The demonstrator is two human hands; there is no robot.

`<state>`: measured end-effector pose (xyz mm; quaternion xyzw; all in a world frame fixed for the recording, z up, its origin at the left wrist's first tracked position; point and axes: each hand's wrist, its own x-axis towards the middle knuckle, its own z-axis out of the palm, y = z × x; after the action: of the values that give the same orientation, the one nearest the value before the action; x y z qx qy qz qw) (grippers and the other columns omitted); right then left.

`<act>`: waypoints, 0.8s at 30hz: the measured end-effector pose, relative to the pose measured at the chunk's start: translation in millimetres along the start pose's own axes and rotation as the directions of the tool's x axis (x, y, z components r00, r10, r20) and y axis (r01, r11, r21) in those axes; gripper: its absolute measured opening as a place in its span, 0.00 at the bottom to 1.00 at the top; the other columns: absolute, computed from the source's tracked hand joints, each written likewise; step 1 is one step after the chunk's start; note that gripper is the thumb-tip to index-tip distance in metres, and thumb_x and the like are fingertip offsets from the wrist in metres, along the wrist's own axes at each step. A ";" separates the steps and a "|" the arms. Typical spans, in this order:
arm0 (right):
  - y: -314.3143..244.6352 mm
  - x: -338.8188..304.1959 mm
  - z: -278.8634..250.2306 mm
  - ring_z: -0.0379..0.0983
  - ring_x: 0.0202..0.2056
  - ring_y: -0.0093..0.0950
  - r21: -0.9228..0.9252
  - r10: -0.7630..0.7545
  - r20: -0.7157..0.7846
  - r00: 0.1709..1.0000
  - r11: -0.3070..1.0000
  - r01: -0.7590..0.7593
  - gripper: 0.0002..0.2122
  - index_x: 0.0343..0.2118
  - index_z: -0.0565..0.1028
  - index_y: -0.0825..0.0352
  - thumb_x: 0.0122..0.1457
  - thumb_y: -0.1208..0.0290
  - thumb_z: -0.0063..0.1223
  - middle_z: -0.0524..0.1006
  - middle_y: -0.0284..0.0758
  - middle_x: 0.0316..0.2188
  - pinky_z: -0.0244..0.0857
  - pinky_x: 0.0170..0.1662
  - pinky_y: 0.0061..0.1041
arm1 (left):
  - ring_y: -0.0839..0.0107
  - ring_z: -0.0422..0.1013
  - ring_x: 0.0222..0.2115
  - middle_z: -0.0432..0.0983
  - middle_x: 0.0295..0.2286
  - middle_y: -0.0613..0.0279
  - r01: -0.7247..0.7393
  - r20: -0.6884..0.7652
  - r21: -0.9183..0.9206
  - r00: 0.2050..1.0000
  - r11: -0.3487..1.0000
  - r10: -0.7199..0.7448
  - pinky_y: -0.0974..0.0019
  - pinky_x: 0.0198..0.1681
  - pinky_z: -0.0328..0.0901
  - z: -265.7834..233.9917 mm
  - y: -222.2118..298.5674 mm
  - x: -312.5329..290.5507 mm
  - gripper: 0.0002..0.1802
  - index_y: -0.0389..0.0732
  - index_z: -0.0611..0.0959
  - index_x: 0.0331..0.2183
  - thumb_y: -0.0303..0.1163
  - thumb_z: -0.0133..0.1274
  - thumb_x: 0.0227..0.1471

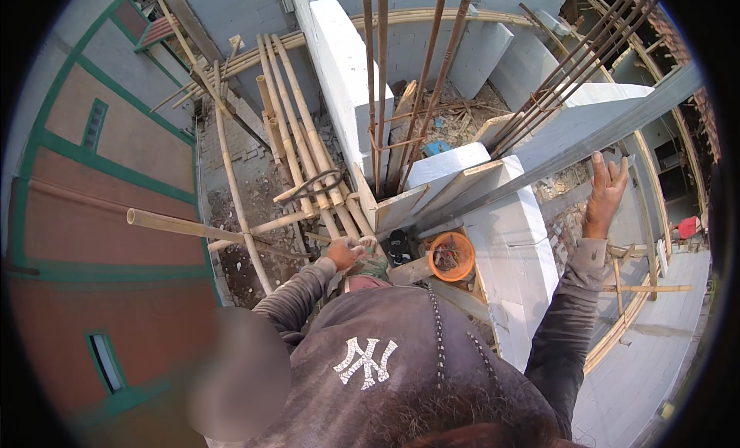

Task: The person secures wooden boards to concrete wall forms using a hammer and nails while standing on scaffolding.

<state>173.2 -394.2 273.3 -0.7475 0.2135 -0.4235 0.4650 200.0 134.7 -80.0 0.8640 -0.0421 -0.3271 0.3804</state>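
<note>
My right hand is raised at the right, its fingers apart. It lies just below a long grey straight-edged beam that slants up to the right; whether they touch I cannot tell. My left hand is curled above my knee, close to the bamboo poles underfoot; what its fingers hold, if anything, is hidden. Between my arms an orange bucket stands beside a white block wall, with small mixed items inside. Wooden boards stand along the wall ends near the beam.
Bare steel bars rise upright ahead, and another bundle of bars leans right. A tall white block wall runs away from me. Bamboo poles form scaffolding at the left, above rubble. A brown building with green trim stands beyond.
</note>
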 end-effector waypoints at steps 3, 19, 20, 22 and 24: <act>-15.3 44.0 24.6 0.62 0.64 0.44 0.054 -0.137 -0.071 0.988 0.989 0.141 0.48 0.68 0.49 0.80 0.56 0.61 0.71 0.61 0.61 0.63 0.58 0.65 0.37 | 0.48 0.79 0.45 0.83 0.41 0.42 0.267 -0.028 -0.010 0.963 0.964 -0.267 0.54 0.50 0.71 -21.1 -101.0 8.4 0.24 0.34 0.86 0.44 0.46 0.58 0.56; 24.7 90.3 59.7 0.74 0.46 0.33 -0.132 -0.047 -0.438 0.898 0.991 -0.012 0.28 0.54 0.74 0.76 0.66 0.51 0.55 0.78 0.44 0.48 0.70 0.51 0.36 | 0.54 0.79 0.49 0.82 0.48 0.52 0.151 0.271 0.559 0.896 0.815 -0.351 0.49 0.51 0.72 -15.4 -253.8 33.2 0.23 0.50 0.78 0.58 0.37 0.41 0.64; 24.3 89.4 64.4 0.74 0.46 0.34 -0.110 -0.017 -0.455 0.890 0.993 -0.038 0.29 0.54 0.74 0.76 0.66 0.49 0.54 0.78 0.45 0.47 0.69 0.50 0.37 | 0.54 0.79 0.49 0.82 0.48 0.52 0.129 0.294 0.570 0.890 0.812 -0.347 0.50 0.51 0.72 -17.8 -250.9 38.1 0.23 0.51 0.78 0.58 0.37 0.42 0.64; 21.8 89.8 70.6 0.73 0.45 0.35 -0.091 0.033 -0.473 0.881 0.992 -0.086 0.31 0.54 0.73 0.76 0.67 0.46 0.52 0.78 0.45 0.46 0.68 0.50 0.38 | 0.55 0.79 0.48 0.82 0.47 0.53 0.089 0.369 0.570 0.860 0.817 -0.352 0.50 0.49 0.72 -23.8 -246.4 46.3 0.24 0.54 0.76 0.59 0.34 0.42 0.63; 21.3 90.1 74.2 0.73 0.43 0.34 -0.137 0.014 -0.477 0.879 0.987 -0.090 0.30 0.54 0.74 0.75 0.68 0.46 0.51 0.78 0.44 0.43 0.68 0.49 0.38 | 0.52 0.79 0.46 0.82 0.47 0.53 0.097 0.273 0.584 0.912 0.806 -0.307 0.49 0.48 0.73 -40.4 -236.6 59.3 0.21 0.53 0.80 0.55 0.35 0.41 0.65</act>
<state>286.2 -430.4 278.3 -0.6490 0.3730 -0.5630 0.3503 228.8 308.3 -253.6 0.8630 -0.1100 -0.4896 0.0593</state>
